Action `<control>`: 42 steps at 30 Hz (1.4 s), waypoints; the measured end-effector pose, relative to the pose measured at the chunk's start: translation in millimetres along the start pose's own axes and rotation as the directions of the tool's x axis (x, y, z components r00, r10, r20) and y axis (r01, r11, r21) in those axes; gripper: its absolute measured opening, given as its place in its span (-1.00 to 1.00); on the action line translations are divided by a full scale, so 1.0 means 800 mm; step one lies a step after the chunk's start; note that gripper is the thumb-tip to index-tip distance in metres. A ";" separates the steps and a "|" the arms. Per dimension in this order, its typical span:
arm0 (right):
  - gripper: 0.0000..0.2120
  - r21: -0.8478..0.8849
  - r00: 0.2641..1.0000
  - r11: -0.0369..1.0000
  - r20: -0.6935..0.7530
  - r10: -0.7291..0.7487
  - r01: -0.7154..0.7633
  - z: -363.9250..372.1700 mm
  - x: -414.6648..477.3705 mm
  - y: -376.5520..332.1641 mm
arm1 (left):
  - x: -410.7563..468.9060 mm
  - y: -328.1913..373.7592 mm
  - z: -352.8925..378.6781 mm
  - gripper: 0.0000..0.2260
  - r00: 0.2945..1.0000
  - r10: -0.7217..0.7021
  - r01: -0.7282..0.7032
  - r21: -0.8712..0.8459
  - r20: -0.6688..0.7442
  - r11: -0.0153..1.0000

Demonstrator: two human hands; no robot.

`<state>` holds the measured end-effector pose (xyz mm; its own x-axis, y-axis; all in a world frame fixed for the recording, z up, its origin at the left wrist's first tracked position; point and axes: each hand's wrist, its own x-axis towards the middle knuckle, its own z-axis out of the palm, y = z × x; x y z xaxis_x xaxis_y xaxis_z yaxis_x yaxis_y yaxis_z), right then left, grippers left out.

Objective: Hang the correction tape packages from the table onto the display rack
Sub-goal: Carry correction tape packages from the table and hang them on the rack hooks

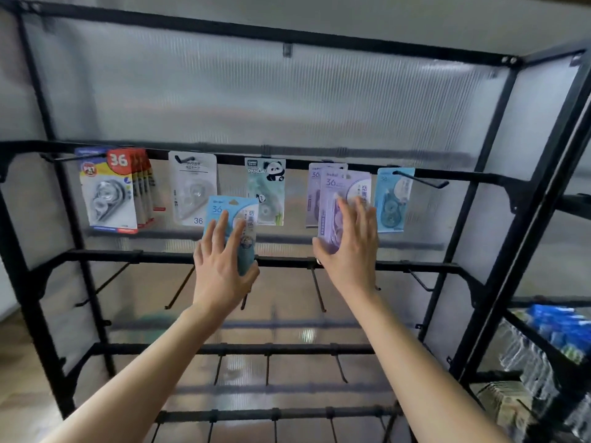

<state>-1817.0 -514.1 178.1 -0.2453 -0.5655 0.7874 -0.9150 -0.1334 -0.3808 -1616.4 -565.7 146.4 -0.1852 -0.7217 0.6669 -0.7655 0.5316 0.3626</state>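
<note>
My left hand (pixel 224 263) holds a light blue correction tape package (pixel 224 211) upright in front of the rack, thumb under its lower right edge, fingers spread behind it. My right hand (pixel 347 241) grips a purple package (pixel 335 190) at the top bar (pixel 230 158), right in front of another purple one (pixel 315 193) hanging there. On the same bar hang a red and white stack (pixel 112 190), a grey package (pixel 192 190), a panda package (pixel 267 187) and a blue one (pixel 393 199).
The black display rack has lower bars (pixel 160 255) with several bare hooks pointing toward me. A long bare hook (pixel 422 182) juts out at the upper right. A neighbouring rack (pixel 550 340) at the right holds blue and clear packaged goods.
</note>
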 end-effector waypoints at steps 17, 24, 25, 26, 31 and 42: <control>-0.29 0.052 0.983 0.981 -0.027 -0.183 0.185 0.022 0.047 0.053 | 0.016 0.028 0.044 -0.31 0.998 -0.046 0.048 0.074 -0.032 0.996; -0.29 0.028 0.981 0.982 -0.049 -0.185 0.187 0.040 0.041 0.071 | 0.017 0.029 0.046 -0.31 0.998 -0.057 0.061 0.081 -0.041 0.995; -0.29 0.028 0.985 0.984 -0.015 -0.174 0.175 0.045 0.046 0.073 | 0.017 0.029 0.046 -0.31 0.997 -0.060 0.063 0.083 -0.040 0.995; -0.29 0.018 0.986 0.986 0.030 -0.163 0.163 0.050 0.053 0.075 | 0.017 0.030 0.046 -0.31 0.997 -0.062 0.066 0.084 -0.041 0.994; -0.23 -0.137 0.968 0.984 0.239 -0.082 0.117 0.080 0.091 0.085 | 0.017 0.033 0.047 -0.29 0.997 -0.062 0.066 0.087 -0.047 0.994; -0.43 0.104 0.983 0.985 0.103 -0.150 0.139 0.067 0.074 0.089 | 0.014 0.036 0.043 -0.25 0.997 -0.033 0.036 0.048 -0.065 0.998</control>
<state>-1879.3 -600.6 171.6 -0.0712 -0.6198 0.7815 -0.9019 -0.2946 -0.3159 -1661.6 -573.4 141.9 -0.1196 -0.7083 0.6957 -0.8002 0.4836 0.3547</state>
